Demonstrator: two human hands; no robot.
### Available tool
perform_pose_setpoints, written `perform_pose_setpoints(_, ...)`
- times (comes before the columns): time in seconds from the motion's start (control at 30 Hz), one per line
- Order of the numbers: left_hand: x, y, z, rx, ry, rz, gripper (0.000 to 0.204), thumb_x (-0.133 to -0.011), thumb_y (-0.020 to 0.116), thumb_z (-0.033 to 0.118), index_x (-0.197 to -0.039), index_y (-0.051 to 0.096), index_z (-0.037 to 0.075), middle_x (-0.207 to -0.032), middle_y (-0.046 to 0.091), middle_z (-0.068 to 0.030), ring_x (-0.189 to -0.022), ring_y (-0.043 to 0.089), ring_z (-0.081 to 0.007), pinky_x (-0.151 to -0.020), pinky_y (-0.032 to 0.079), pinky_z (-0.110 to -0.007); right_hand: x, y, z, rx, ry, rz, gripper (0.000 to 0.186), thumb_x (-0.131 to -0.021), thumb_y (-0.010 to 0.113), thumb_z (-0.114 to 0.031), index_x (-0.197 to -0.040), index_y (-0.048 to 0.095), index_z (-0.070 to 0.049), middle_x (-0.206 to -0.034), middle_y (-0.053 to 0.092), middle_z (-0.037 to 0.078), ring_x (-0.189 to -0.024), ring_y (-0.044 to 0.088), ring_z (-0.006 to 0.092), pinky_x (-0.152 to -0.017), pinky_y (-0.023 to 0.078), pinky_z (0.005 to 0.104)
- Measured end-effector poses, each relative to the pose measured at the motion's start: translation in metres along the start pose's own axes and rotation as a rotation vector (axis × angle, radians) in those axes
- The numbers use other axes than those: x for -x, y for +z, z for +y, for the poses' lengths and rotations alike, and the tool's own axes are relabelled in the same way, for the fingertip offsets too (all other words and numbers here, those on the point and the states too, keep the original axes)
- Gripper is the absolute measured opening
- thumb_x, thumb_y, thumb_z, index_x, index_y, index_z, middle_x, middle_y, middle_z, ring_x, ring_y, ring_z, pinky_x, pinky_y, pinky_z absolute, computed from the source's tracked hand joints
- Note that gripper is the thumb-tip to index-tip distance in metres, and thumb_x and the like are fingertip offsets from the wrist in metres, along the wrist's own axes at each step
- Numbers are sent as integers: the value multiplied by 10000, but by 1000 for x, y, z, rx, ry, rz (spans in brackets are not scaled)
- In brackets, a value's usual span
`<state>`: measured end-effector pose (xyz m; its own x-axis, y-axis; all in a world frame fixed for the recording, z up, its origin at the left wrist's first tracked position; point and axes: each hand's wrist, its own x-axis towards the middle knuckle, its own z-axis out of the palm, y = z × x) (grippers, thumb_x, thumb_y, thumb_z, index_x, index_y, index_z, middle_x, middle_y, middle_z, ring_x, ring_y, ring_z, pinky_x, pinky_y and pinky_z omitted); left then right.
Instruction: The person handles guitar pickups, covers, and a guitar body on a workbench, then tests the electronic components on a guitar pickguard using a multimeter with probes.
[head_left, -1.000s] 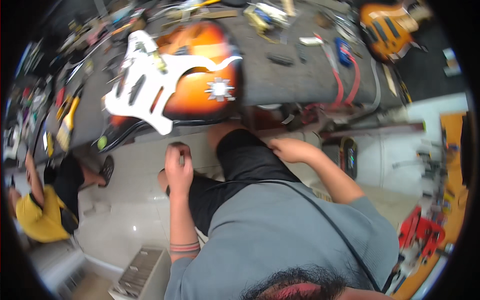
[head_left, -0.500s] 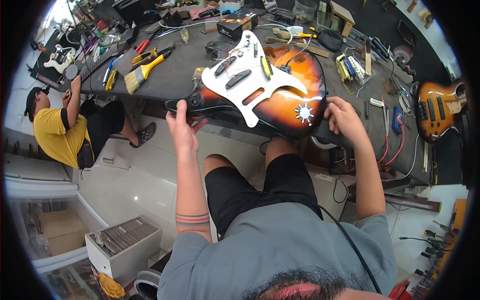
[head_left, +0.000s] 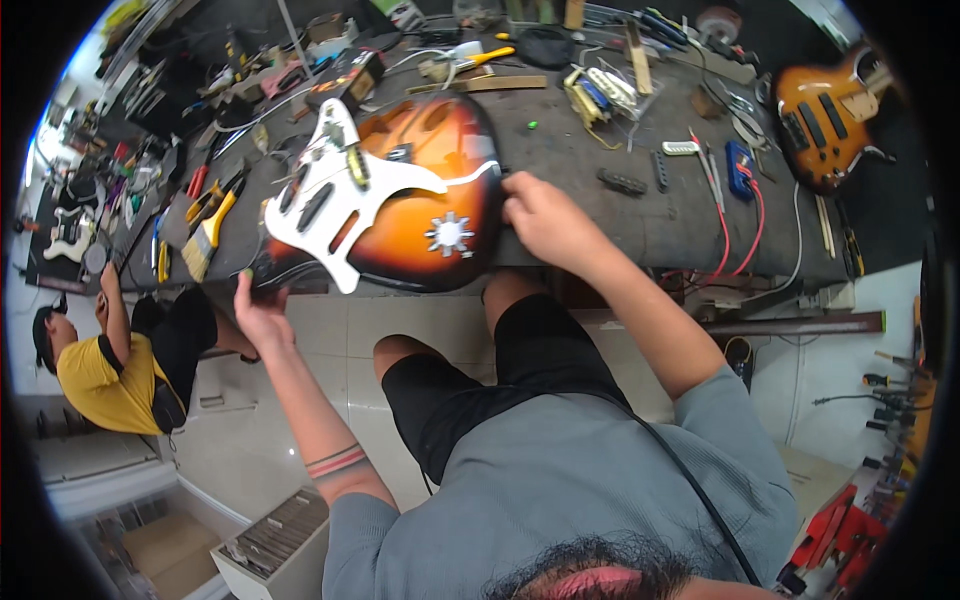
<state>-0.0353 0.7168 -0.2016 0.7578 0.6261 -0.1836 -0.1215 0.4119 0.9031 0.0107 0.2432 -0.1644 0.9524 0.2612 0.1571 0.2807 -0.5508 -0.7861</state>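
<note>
A sunburst electric guitar body (head_left: 415,220) lies at the front edge of the bench, a white sun design on its face. Over its left part rests a loose white pickguard (head_left: 345,200) carrying dark pickups, tilted and partly off the body. My left hand (head_left: 265,315) is closed at the body's left end, thumb on top and fingers beneath. On the opposite side, my right hand (head_left: 545,220) is closed against the right rim; its fingertips are partly hidden. A black pickup (head_left: 622,181) lies on the bench right of that hand.
A paintbrush (head_left: 210,235) and pliers lie left of the guitar. Farther right are bagged pickups (head_left: 605,95), a blue meter (head_left: 740,168) with red leads, and another sunburst guitar (head_left: 825,120). A co-worker in yellow (head_left: 110,380) sits at far left. A box of flat pieces (head_left: 275,540) stands below.
My view has turned to the right. The guitar body with its pickguard has shifted left along the bench, away from the bagged pickups. My right hand has closed more firmly on the rim.
</note>
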Motion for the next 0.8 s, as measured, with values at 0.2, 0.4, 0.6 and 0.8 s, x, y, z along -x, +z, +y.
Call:
perform_pose_setpoints(0.2,-41,-35,17,-59,42,-16,333,-1029,690,452,-1149,738,145,-1069,786,-24,-899,730,-176,-703,575,-338,-5,14,-14,14,-153,-60,342,-1003,533,-56,-1304,642,65,-1108,747,217,-1069,706,415,-960,554,479)
perform_pose_setpoints(0.4,37,-6,45,-763,245,204,535,-1096,616,478,-1374,559,25,-890,681,-81,-755,670,-150,-649,544,-289,63,-88,-15,-1,-164,169,314,-874,579,31,-1143,730,-31,-1087,723,168,-1047,710,364,-901,570,450)
perform_pose_setpoints(0.6,147,101,-22,-696,994,-163,189,-1108,588,67,-1274,610,-22,-1062,656,-84,-917,595,-125,-761,508,-244,98,-242,118,870,448,873,488,-971,710,-407,-1316,656,-66,-1309,636,175,-1275,592,370,-1036,523,497)
perform_pose_setpoints(0.8,256,250,-86,-633,1212,-1133,293,-839,761,-62,-1116,714,23,-978,687,-146,-790,674,-326,-677,554,-411,93,-285,154,828,796,472,715,-895,724,-565,-1314,661,10,-1380,641,223,-1319,619,372,-1043,550,501)
